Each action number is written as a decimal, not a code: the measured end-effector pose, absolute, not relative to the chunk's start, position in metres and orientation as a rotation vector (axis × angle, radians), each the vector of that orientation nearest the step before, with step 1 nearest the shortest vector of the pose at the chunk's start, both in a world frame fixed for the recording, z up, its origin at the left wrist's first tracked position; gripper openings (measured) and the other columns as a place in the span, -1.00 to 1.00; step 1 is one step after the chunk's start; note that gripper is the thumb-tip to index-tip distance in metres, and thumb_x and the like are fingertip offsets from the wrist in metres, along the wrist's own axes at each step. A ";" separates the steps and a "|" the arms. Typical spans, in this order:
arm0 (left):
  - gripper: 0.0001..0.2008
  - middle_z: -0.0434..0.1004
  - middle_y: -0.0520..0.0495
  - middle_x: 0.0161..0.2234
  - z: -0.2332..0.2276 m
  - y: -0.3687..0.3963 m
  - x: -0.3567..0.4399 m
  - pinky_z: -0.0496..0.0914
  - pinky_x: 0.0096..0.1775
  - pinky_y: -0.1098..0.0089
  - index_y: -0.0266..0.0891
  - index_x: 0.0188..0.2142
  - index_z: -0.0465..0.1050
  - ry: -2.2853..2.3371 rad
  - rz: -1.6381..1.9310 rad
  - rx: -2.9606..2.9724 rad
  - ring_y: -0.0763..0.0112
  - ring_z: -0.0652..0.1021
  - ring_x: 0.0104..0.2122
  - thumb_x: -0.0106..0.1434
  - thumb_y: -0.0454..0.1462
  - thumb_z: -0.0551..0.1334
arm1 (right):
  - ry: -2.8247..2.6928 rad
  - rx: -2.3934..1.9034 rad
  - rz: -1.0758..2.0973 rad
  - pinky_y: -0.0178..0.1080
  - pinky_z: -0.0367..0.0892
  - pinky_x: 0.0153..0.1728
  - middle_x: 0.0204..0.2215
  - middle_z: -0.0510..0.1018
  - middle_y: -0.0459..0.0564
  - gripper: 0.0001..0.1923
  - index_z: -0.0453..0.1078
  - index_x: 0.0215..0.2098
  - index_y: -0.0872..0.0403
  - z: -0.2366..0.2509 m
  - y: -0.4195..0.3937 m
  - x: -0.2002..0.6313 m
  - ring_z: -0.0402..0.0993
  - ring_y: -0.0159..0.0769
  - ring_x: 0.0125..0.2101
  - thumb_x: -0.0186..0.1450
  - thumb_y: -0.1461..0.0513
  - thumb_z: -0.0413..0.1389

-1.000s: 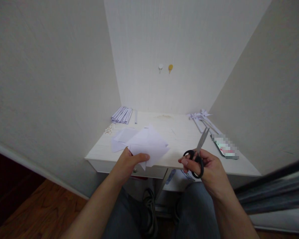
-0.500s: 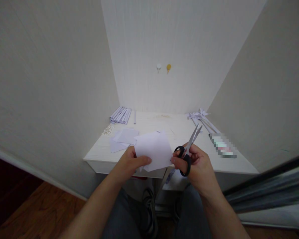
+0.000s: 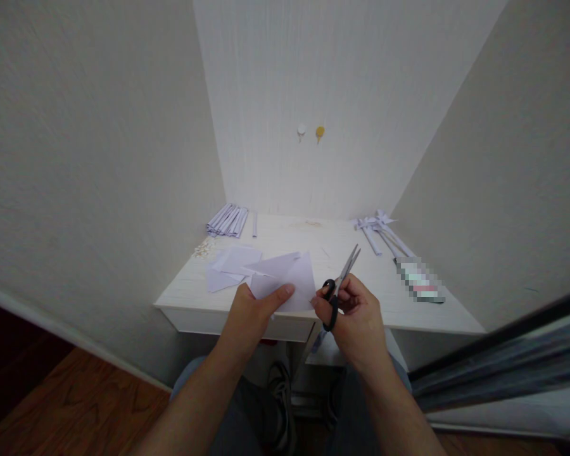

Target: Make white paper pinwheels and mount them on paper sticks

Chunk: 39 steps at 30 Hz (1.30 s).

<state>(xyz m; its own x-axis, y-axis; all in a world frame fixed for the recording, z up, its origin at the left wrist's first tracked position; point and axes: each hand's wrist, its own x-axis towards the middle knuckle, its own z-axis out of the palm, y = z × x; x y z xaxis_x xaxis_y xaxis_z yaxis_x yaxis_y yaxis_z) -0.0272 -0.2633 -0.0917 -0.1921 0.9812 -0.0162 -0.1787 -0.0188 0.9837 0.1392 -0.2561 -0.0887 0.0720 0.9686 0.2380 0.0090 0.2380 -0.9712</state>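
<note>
My left hand [image 3: 251,310] pinches a folded sheet of white paper [image 3: 285,282] by its near edge, thumb on top and the other fingers curled under it, holding it just above the front edge of the small white table [image 3: 361,297]. My right hand [image 3: 356,313] is closed around a pair of black-handled scissors [image 3: 339,285], thumb and fingers through the loops, the blades slightly parted and pointing up and away, just beside the paper's right edge. On the table behind the paper lie more loose sheets [image 3: 230,266]. A bundle of folded paper strips [image 3: 228,220] sits at the far left corner, and some folded paper shapes [image 3: 377,228] at the far right.
</note>
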 end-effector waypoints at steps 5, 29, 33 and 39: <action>-0.59 0.75 -0.19 -0.16 -0.091 -0.262 -0.026 0.53 -0.12 0.22 -0.31 -0.15 0.65 1.181 1.510 0.944 0.07 0.68 -0.18 0.05 -0.14 0.52 | -1.167 -1.040 1.086 -0.35 0.26 -0.54 -0.56 0.53 -0.14 -0.65 0.32 -0.48 0.02 -0.084 -0.256 0.132 0.37 -0.38 -0.57 -0.04 0.18 0.42; -0.55 0.72 -0.04 -0.24 -0.069 -0.262 -0.028 0.50 -0.19 0.34 -0.24 -0.05 0.62 0.948 1.760 0.651 0.22 0.66 -0.21 0.01 -0.30 0.49 | -1.575 -1.315 1.304 -0.30 0.00 -0.53 -0.63 0.22 -0.23 -0.66 0.23 -0.54 0.00 -0.115 -0.290 0.146 0.11 -0.37 -0.55 0.04 0.08 0.31; -0.54 0.72 -0.05 -0.22 -0.070 -0.263 -0.028 0.49 -0.18 0.35 -0.23 -0.05 0.62 0.945 1.765 0.666 0.22 0.66 -0.20 0.01 -0.28 0.49 | -1.558 -1.322 1.284 -0.29 0.00 -0.51 -0.62 0.22 -0.23 -0.66 0.22 -0.54 0.00 -0.115 -0.290 0.146 0.11 -0.38 -0.54 0.04 0.06 0.30; -0.62 0.71 -0.05 -0.30 -0.075 -0.263 -0.029 0.49 -0.21 0.36 -0.28 -0.15 0.63 0.973 1.751 0.652 0.24 0.65 -0.28 -0.01 -0.27 0.50 | -1.553 -1.318 1.283 -0.30 0.00 -0.52 -0.63 0.21 -0.24 -0.64 0.22 -0.55 0.00 -0.116 -0.289 0.145 0.10 -0.38 -0.55 0.06 0.07 0.32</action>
